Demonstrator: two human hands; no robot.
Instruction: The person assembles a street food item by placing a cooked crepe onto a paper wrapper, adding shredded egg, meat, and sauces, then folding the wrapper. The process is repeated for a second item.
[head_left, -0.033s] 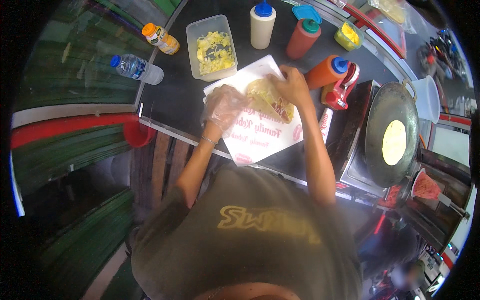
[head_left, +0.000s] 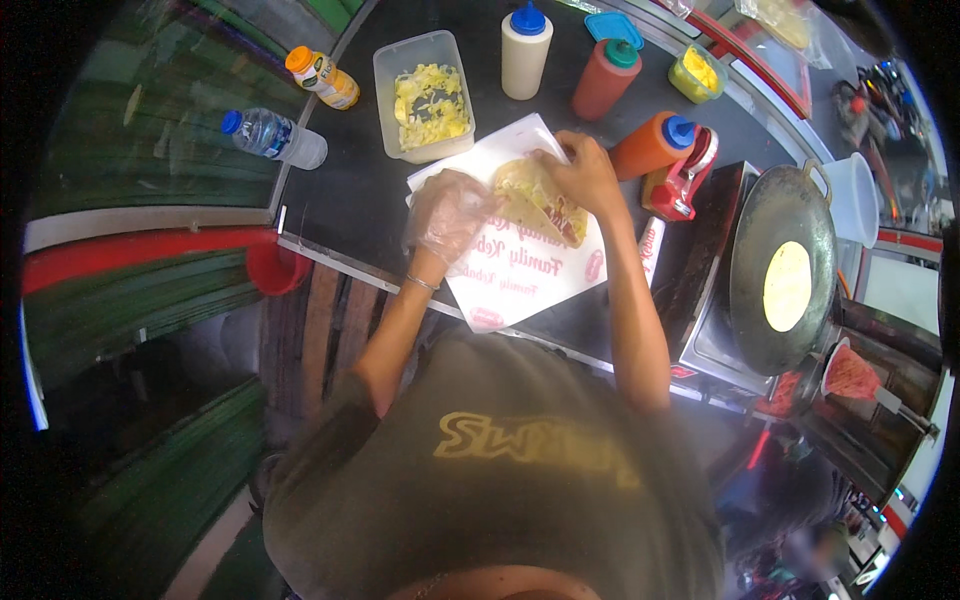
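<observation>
A folded flatbread with a chopped yellow-and-white filling and brown sauce [head_left: 527, 190] lies on printed white paper [head_left: 530, 285] at the counter's front edge. My left hand [head_left: 450, 213], in a clear plastic glove, curls against the flatbread's left edge; its fingertips are partly hidden. Bare, my right hand [head_left: 583, 172] grips the upper right edge with fingers bent around it. Just beyond the paper stands a clear container of chopped vegetables [head_left: 388, 95]. An orange sauce bottle with a blue cap [head_left: 645, 147] is close to my right hand.
Right of the paper, a flatbread [head_left: 788, 287] sits in a dark round pan [head_left: 750, 240] on a stove. Farther back are a white sauce bottle [head_left: 524, 60], a red sauce bottle [head_left: 604, 85] and a small yellow-filled tub [head_left: 690, 85]. Two drink bottles stand at the left.
</observation>
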